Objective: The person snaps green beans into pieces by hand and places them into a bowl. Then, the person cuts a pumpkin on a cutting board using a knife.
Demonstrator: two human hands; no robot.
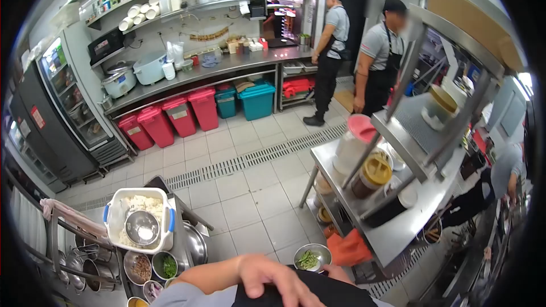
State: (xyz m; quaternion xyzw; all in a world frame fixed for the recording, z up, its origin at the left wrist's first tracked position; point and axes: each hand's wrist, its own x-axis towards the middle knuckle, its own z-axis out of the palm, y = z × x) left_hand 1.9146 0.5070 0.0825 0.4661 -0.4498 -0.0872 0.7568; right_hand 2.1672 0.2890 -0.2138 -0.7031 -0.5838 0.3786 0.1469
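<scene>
My left hand (276, 279) is held across the dark apron at the bottom centre, fingers extended and apart, with nothing in it. Just to its right, my right hand (335, 274) is at the near rim of a small metal bowl (311, 257) of chopped green vegetables and grips it; its fingers are mostly hidden. At the lower left, a white tub (112, 228) with blue handles contains pale food and an empty-looking metal bowl (142, 228). Bowls of brown pieces (138, 267) and chopped greens (165, 265) stand below the tub.
Two people (331, 34) (380, 57) stand at the back right; another person (503, 173) is at the far right. A steel shelved table (398, 233) with jars and an orange cloth (348, 248) is on the right. Red bins (202, 109) sit under the back counter (244, 58).
</scene>
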